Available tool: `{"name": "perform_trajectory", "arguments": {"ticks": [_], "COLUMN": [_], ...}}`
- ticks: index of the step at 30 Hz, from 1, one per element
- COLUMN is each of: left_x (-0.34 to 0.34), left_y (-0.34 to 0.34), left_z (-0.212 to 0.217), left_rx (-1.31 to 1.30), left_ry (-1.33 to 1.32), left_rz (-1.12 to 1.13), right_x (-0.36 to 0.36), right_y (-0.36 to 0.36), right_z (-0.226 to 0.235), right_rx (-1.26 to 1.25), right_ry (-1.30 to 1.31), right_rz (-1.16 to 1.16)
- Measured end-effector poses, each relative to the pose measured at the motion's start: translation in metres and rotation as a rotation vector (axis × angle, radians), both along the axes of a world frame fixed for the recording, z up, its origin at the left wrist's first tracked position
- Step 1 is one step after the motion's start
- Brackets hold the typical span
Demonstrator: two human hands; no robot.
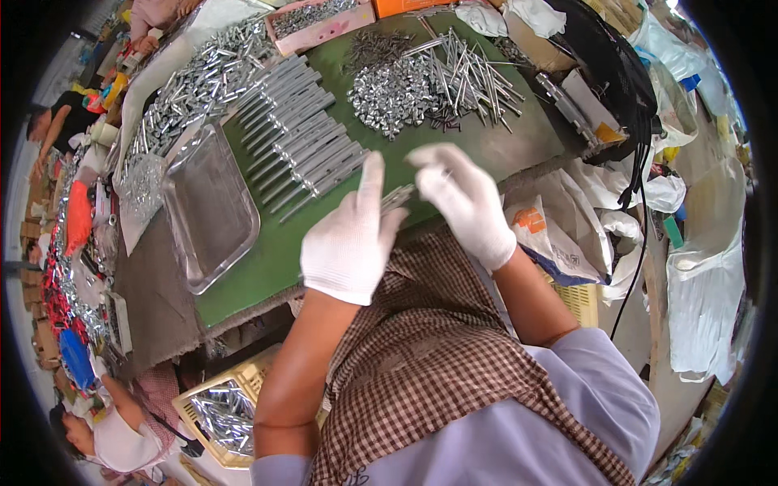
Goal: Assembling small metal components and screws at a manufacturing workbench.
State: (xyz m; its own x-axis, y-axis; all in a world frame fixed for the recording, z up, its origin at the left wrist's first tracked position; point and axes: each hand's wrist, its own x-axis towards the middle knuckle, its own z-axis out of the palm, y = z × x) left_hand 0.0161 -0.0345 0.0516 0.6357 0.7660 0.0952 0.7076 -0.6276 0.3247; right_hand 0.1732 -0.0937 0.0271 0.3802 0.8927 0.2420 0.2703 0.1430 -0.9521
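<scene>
My left hand (348,243), in a white knit glove, is over the front of the green work mat (235,296). Its index finger points up, and a small bundle of thin metal rods (397,197) sticks out by its thumb. The gloved right hand (466,202) is just right of the rods, fingers bent and blurred; whether it holds anything is unclear. Left of the hands, several silvery tubes with thin rods (312,150) lie in a slanting row. Beyond the hands are piles of small shiny metal fittings (391,99), loose long rods (478,81) and dark screws (377,49).
A metal tray (207,211) lies at left, before a heap of short metal tubes (198,89). A pink box (320,31) of small parts stands at the back. A yellow crate (190,405) of metal tubes is below the table. Another person (121,433) is at lower left.
</scene>
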Motion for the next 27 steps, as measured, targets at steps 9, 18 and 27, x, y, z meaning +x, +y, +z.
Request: {"name": "perform_trajectory", "arguments": {"ticks": [9, 18, 27], "left_x": [-0.011, -0.014, -0.013], "left_y": [0.036, 0.047, 0.023], "left_z": [-0.008, -0.032, 0.022], "left_rx": [0.264, 0.297, 0.204], "left_ry": [-0.125, 0.004, 0.122], "left_rz": [-0.036, 0.008, -0.254], "right_x": [0.113, 0.081, 0.011], "right_y": [-0.136, -0.098, -0.003], "right_z": [0.040, 0.019, 0.028], "right_rx": [-0.604, -0.202, -0.429], "right_ry": [-0.002, -0.019, 0.335], "right_rz": [0.119, 0.248, 0.242]}}
